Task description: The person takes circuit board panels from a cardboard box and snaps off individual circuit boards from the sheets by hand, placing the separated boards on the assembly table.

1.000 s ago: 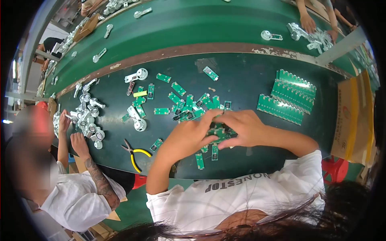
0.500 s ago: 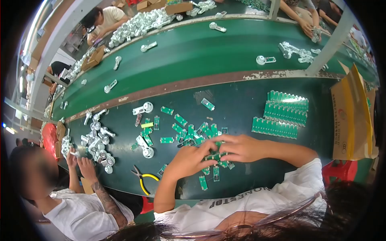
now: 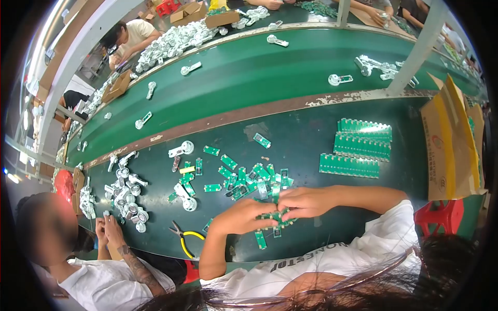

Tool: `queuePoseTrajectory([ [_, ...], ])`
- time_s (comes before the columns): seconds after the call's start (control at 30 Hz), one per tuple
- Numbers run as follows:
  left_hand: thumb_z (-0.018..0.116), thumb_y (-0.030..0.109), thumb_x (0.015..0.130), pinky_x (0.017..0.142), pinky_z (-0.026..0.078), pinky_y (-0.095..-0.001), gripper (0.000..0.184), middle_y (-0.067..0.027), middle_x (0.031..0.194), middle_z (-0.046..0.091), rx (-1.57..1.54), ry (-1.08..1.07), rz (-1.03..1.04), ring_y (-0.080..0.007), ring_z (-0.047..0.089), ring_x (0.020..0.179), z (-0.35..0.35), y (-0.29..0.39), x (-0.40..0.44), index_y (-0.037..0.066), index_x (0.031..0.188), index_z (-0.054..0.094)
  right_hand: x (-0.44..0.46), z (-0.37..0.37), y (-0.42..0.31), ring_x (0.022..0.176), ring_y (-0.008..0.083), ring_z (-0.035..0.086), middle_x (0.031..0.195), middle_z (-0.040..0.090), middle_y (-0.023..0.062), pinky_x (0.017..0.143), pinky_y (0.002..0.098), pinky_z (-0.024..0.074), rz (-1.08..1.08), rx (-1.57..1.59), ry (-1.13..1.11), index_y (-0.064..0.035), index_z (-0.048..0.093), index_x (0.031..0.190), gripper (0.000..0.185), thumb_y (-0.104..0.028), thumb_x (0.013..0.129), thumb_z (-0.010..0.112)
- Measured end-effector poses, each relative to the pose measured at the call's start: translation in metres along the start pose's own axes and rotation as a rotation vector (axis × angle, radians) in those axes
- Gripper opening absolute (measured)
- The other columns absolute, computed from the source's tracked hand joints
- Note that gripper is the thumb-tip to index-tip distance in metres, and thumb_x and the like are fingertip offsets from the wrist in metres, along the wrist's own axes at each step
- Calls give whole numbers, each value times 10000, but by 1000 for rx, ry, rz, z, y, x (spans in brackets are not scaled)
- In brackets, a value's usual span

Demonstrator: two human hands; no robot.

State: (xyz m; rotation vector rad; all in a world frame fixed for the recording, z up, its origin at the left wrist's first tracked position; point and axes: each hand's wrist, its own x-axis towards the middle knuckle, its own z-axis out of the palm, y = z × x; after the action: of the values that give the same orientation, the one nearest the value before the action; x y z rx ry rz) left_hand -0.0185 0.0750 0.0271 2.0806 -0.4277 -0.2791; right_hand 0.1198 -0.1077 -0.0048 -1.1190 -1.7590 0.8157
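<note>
Close together over the near edge of a loose pile of green circuit boards (image 3: 249,179), my two hands meet in front of my chest. My left hand (image 3: 244,216) is closed, its fingertips curled around a few small boards (image 3: 270,216). My right hand (image 3: 303,202) pinches at the same boards from the other side, thumb and fingers bent inward. Fingers hide part of what they hold. Just below the hands lies a single circuit board (image 3: 260,239).
Neat rows of joined boards (image 3: 350,166) lie at the right, near a cardboard box (image 3: 448,145). Yellow-handled pliers (image 3: 185,241) rest left of my arm. White housings (image 3: 127,194) are heaped before a co-worker (image 3: 111,233). Beyond runs a green conveyor (image 3: 223,78) carrying white parts.
My hands have drawn closer together and down a little, fingers now closing around boards where they were spread over the pile. The co-worker's hands at left have come together.
</note>
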Motion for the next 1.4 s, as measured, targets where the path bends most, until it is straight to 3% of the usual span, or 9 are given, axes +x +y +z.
queuePoseTrajectory([
  [0.13,689,234,803,476,371,-373,213,-126,608,540,162,22,-67,-302,522,523,-2,2,3,53,876,605,-1,-3,5,735,275,523,817,509,114,668,381,409,2,-16,19,19,519,948,189,-162,908,555],
  [0.33,693,239,804,461,360,-361,232,-124,577,513,-93,-34,61,-296,488,495,-5,1,3,26,799,599,-3,-5,5,760,213,526,851,510,81,686,319,427,97,240,-34,-5,550,991,161,-121,885,585],
  [0.43,708,244,785,463,366,-363,239,-130,582,521,-1,122,23,-298,499,497,-2,5,1,28,794,605,1,-12,-6,979,239,439,1070,445,83,850,364,345,59,-151,51,-56,563,1067,284,-168,819,644],
  [0.53,673,304,796,535,440,-393,262,-142,676,603,202,83,-167,-322,588,606,-4,10,-1,52,847,621,3,-12,-15,986,245,421,1098,425,86,862,382,308,98,-355,124,-75,543,1116,372,-214,789,654],
  [0.67,675,318,785,535,452,-398,268,-128,680,620,274,153,-155,-321,598,615,4,17,0,60,836,622,-1,-7,-11,871,231,472,925,507,83,811,387,322,87,-303,11,-74,536,1030,297,-230,797,632],
  [0.7,678,319,781,533,454,-398,268,-124,673,620,327,171,-173,-318,598,611,7,18,0,61,828,621,1,-5,-11,757,251,518,809,532,84,700,387,387,43,-314,63,-61,521,945,242,-253,830,614],
  [0.8,686,311,773,529,454,-399,263,-115,667,620,373,179,-186,-317,595,603,10,16,0,61,814,615,-2,7,0,613,283,547,701,527,112,510,393,402,40,-330,80,-42,491,840,242,-263,882,580],
  [1.1,704,232,775,500,412,-380,230,-123,638,577,97,62,18,-314,555,556,6,11,2,34,842,607,-4,4,-8,493,201,481,583,479,80,479,347,361,121,184,-10,-25,488,839,204,-203,926,536],
  [1.4,694,214,795,491,394,-359,215,-125,619,555,-68,-43,34,-302,535,532,0,11,3,27,857,606,-1,0,-7,500,172,488,601,488,76,477,331,361,72,202,-20,-11,516,900,189,-193,911,565],
])
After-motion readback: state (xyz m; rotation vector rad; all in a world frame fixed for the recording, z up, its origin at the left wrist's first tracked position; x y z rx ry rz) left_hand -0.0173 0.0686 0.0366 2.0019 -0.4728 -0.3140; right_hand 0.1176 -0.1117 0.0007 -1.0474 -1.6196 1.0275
